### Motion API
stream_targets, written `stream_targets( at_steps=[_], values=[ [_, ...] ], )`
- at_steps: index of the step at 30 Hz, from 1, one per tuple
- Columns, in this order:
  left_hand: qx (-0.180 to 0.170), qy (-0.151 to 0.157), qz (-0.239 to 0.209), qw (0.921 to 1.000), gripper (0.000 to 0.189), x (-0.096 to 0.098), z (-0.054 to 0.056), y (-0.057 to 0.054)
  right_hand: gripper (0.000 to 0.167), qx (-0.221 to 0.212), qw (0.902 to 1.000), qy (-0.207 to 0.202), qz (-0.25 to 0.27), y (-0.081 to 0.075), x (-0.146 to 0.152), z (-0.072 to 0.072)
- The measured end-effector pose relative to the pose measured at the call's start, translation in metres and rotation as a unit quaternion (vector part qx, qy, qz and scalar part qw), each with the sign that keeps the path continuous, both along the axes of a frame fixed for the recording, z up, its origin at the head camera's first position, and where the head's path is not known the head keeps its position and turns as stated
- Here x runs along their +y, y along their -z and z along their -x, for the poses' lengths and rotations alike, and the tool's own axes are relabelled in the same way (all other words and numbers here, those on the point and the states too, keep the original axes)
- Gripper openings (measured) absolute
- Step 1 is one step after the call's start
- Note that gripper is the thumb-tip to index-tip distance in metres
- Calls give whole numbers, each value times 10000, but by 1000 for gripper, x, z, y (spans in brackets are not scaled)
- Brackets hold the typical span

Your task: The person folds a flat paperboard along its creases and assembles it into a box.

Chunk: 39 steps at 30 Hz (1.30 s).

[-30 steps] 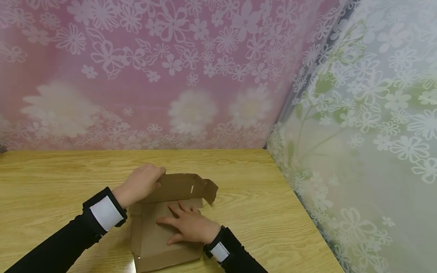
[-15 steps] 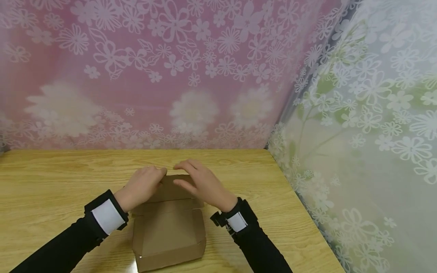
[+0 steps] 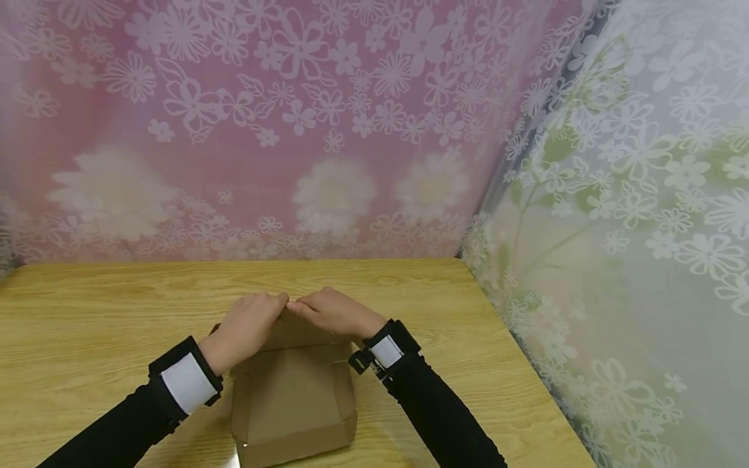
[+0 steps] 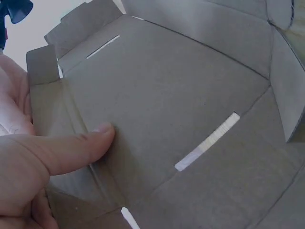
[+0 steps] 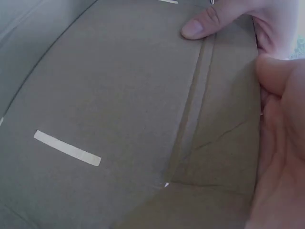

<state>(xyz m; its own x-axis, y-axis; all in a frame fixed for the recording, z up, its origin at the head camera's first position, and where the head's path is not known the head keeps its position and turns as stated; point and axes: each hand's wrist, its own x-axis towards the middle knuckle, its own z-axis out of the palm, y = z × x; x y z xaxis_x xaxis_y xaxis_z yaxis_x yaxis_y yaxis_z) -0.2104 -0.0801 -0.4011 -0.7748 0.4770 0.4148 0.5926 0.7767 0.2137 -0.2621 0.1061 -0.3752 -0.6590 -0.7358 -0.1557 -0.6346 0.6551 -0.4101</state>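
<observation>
A brown cardboard box (image 3: 295,396) stands unfolded on the table, its low front and side walls raised. Its far lid panel (image 4: 162,90) rises behind the base and has pale slots. My left hand (image 3: 246,328) grips the lid's far edge, thumb pressed on the inner face. Close beside it, my right hand (image 3: 339,315) holds the same edge, its fingers partly hidden behind the cardboard. The two hands nearly meet in the head view. In the right wrist view the right palm (image 5: 283,157) lies along the edge, below the left thumb (image 5: 193,28).
The wood-grain table (image 3: 445,377) extends to both sides of the box. A pink flowered curtain (image 3: 281,149) hangs behind it, and a pale flowered curtain (image 3: 632,260) borders the right edge.
My right hand has left the box base, risen to the lid's far edge and taken hold beside my left hand. The left hand keeps its grip; the lid's right end is now hidden.
</observation>
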Motion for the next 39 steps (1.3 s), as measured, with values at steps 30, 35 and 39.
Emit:
stream_targets(
  at_steps=[30,35,39],
  values=[
    [-2820,984,-875,9503,49,-56,5,-1,47,-10,9985,-542,44,7,6,-15],
    [-2920,877,-1017,9470,50,-58,7,1,48,368,9973,-621,126,12,7,-18],
    [-2912,840,-1077,9469,51,-58,6,2,49,482,9970,-589,131,14,6,-20]
  ],
)
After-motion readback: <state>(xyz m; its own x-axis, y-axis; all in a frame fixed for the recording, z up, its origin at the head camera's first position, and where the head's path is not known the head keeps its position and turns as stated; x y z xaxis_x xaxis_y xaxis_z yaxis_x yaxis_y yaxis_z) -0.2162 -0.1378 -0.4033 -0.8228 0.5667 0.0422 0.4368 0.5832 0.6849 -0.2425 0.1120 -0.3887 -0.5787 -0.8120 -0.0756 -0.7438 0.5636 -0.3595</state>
